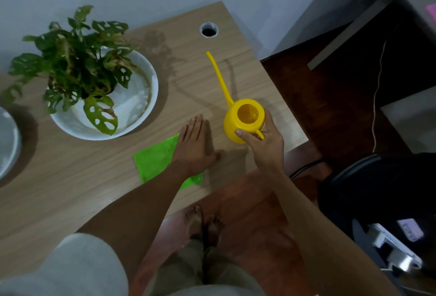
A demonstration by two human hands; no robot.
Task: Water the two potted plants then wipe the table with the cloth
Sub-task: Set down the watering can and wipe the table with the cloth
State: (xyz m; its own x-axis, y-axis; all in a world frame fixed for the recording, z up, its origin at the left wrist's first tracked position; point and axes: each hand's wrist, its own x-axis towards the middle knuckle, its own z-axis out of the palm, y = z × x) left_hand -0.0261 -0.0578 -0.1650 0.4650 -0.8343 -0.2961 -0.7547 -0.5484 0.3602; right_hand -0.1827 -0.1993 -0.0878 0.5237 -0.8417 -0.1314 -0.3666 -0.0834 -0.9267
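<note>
While you stand at the desk [70, 201], look at the big things first. One potted plant [77, 59] sits in a white bowl [141, 116] on the left side, and only the edge of a second white pot [8, 140] peeks in at the far left, so you can count two pots but see just one plant. Next comes one green cloth [155, 161], lying flat near the front edge. It looks soft and floppy, so pinch a corner or bunch it up to lift it. Your left hand [194, 144] lies flat and open, half on the cloth. One yellow watering can [243, 121] stands near the right edge, its long spout pointing away from you. It looks like light, stiff plastic, maybe heavier with water inside. Your right hand [264, 144] grips its small handle, which is the best place to hold.
</note>
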